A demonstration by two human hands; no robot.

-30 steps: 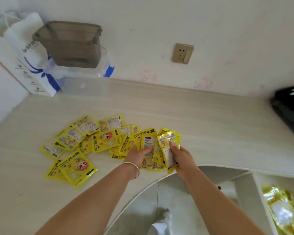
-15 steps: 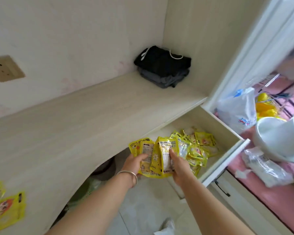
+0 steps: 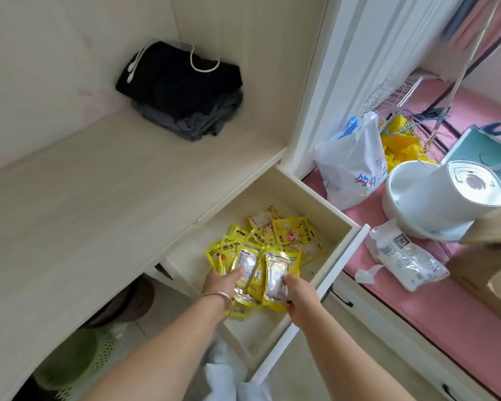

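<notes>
We are stretching both forearms forward and down over the open drawer (image 3: 315, 195), wrists nearly level, a bangle (image 3: 218, 296) sitting on the left one. Our left hand (image 3: 220, 280) is gripping the left side of a fanned bundle of yellow packets (image 3: 258, 267), thumb lying across the top, fingers curled beneath. Our right hand (image 3: 298, 293) is pinching the bundle's right edge, thumb on top, fingers tucked under. We are holding the bundle over the drawer's near half; loose packets (image 3: 289, 233) are lying on the drawer's floor toward its far side.
</notes>
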